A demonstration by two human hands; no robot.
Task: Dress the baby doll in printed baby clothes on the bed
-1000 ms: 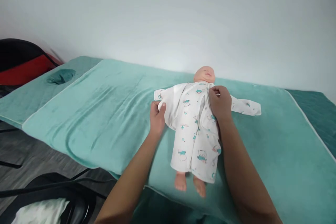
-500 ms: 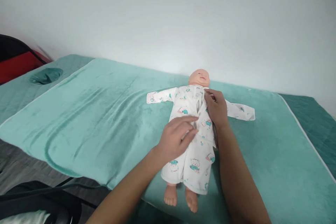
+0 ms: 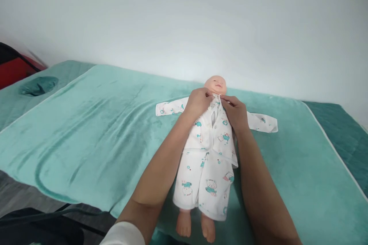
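A baby doll lies on its back with its head toward the wall, wearing a white printed shirt and matching trousers. Both sleeves stretch out sideways, and the bare feet point toward me. At the collar, my left hand pinches the left edge of the shirt's front opening. Opposite it, my right hand grips the right edge, fingers closed near the neck. Between the hands the front gapes at the chest; lower down the two edges meet. Fingertips partly hide the collar.
A light green cover with soft folds spreads over the bed. A dark round hole shows at the left end of the bed, near a red and black object. A white wall stands behind. Dark furniture is at the lower left.
My left hand has moved up from the shirt's middle to the collar and closed on its edge. My right hand stays by the neck. The view has shifted slightly.
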